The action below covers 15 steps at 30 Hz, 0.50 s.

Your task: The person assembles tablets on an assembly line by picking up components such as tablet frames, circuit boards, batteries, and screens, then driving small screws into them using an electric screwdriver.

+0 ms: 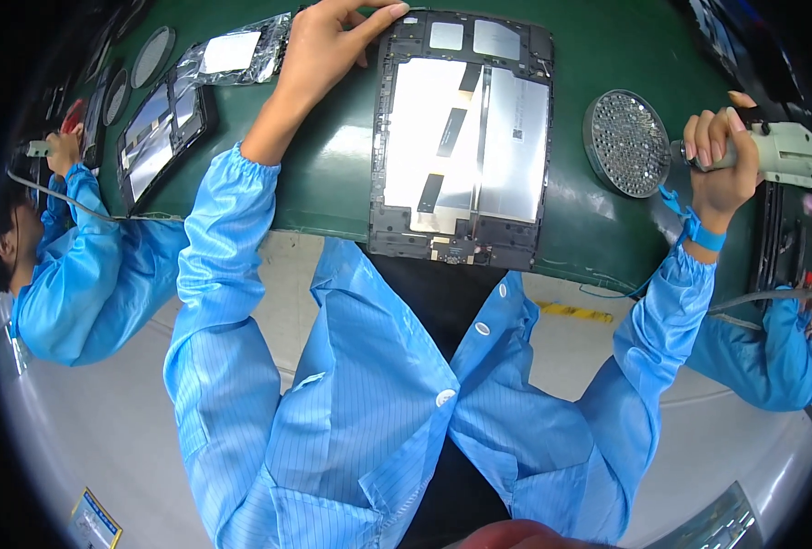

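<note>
Opened tablet [461, 137] lay at twelve o'clock, left hand [328, 41] at its corner, grip unclear; right hand [728, 154] clasped a powered screwdriver [792, 154] by the two-o'clock screw dish [627, 142]. I judged screw pickup, next needing steady aim.

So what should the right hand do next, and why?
Maybe guide the pale tool over the round dish: the right hand grips it, its front end close to the rim, while the left hand is at a corner of the open tablet.
</note>
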Motion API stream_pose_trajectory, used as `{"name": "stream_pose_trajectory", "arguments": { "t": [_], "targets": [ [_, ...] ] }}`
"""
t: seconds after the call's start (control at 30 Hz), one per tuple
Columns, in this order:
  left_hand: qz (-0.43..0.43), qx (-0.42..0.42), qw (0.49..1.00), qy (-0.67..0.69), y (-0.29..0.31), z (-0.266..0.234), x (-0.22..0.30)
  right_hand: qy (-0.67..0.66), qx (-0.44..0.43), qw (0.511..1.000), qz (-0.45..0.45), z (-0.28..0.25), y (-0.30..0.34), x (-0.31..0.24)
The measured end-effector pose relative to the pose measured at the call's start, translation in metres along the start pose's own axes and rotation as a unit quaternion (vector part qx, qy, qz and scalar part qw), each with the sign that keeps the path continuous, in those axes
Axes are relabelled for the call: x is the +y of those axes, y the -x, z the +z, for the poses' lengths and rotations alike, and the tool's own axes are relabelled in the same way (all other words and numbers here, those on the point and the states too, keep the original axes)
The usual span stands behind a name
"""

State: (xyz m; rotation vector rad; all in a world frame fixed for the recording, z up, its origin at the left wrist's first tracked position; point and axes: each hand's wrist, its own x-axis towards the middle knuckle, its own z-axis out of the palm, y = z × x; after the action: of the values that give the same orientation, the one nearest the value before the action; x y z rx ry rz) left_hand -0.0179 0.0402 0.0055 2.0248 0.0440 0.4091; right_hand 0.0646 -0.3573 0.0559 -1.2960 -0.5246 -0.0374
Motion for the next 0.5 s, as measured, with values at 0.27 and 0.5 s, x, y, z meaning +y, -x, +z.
{"name": "stream_pose_trajectory", "arguments": {
  "t": [0.27, 0.5],
  "targets": [
    [-0.071, -0.044, 0.996, 0.021, -0.006, -0.007, 0.013, 0.008, 0.013, 1.000, 0.006, 0.009, 0.001, -0.005],
    [-0.043, -0.045, 0.998, 0.009, -0.006, -0.006, 0.007, -0.021, -0.006, 1.000, -0.009, -0.002, 0.001, 0.002]
  ]
}}
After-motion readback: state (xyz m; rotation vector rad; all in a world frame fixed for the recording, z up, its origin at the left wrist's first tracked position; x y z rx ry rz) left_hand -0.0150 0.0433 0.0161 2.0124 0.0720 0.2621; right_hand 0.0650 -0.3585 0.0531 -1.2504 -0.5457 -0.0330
